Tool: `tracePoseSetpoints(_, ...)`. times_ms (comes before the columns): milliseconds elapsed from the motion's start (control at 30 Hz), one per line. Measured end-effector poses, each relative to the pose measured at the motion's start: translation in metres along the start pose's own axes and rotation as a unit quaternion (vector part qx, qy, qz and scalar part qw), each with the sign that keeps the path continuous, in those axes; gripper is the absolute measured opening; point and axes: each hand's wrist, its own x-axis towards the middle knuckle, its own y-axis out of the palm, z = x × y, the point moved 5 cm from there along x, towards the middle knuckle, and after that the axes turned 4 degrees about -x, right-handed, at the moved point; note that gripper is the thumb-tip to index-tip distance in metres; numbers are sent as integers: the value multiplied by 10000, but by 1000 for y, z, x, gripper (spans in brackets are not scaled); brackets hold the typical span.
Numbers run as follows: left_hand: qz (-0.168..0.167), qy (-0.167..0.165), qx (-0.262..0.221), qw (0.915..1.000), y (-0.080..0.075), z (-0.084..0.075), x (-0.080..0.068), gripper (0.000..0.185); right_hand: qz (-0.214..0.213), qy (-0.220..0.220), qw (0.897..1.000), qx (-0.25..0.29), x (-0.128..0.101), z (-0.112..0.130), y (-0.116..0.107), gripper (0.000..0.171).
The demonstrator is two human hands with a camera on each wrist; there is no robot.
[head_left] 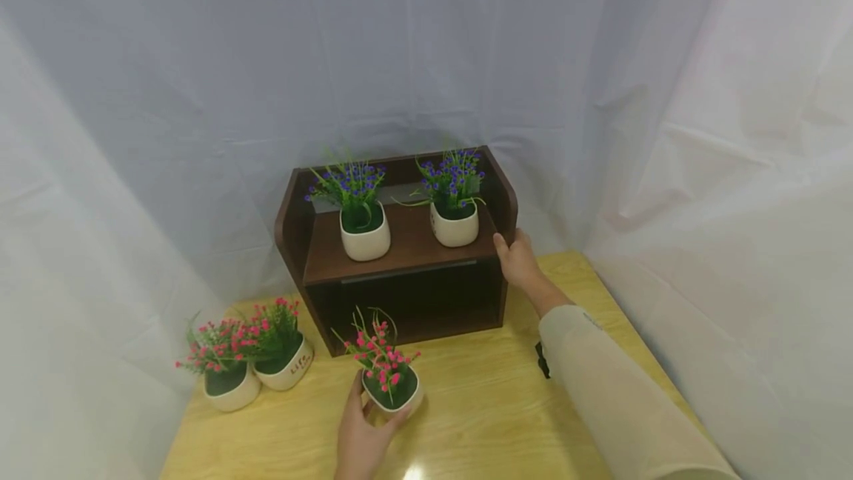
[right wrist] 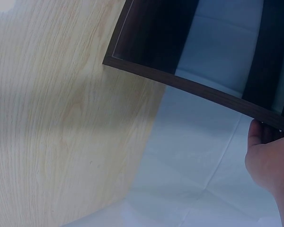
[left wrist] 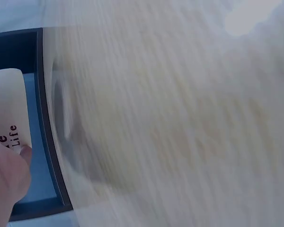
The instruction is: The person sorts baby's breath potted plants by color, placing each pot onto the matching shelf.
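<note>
— Where's the pot (head_left: 393, 391) with the pink flowers now?

— Low in the centre of the head view, standing on the yellow table (head_left: 493, 406) just in front of the dark wooden shelf (head_left: 400, 243); the left hand (head_left: 360, 435) has its fingers curled round the near side of it, thumb on the left rim.

— And the other hand?

— The right hand (head_left: 516, 258) is at the shelf's right edge, right of centre in the frame, fingers wrapped over the side panel (the right wrist camera shows them hooked behind the board (right wrist: 262, 135)).

— What might go wrong?

— My guess: the grip sits low and to one side, so a quick lift could tip the pot; the stems stand taller than the dark opening looks, so they might brush the upper board; and a nudge to the shelf could rock the two blue-flowered pots (head_left: 365, 232) on top.

— Which way does it point?

— Upright; its long axis runs vertical, mouth up, stems leaning slightly towards upper left; the two other pink pots (head_left: 229, 384) sit well apart at lower left.
</note>
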Motion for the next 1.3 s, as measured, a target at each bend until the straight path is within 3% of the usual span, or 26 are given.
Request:
tracePoseSetpoints(200, 151, 498, 43, 9986, 24, -14, 12, 124, -33, -64, 10000, -50, 3, 0, 1, 58)
tracePoseSetpoints(433, 330, 978, 9, 9947, 50, -44, 27, 118, -77, -321, 9995, 21, 7, 4, 1, 53)
tracePoseSetpoints(567, 553, 1058, 49, 9928, 64, -53, 37, 118, -85, -350, 9993, 39, 8, 5, -1, 53)
tracePoseSetpoints(1000, 873, 1109, 587, 9882, 92, -56, 78, 122, -70, -193, 9998, 46, 7, -4, -5, 56)
tracePoseSetpoints(1300, 945, 1269, 576, 9857, 102, -59, 98, 112, 17, -43, 10000, 33, 2, -4, 0, 58)
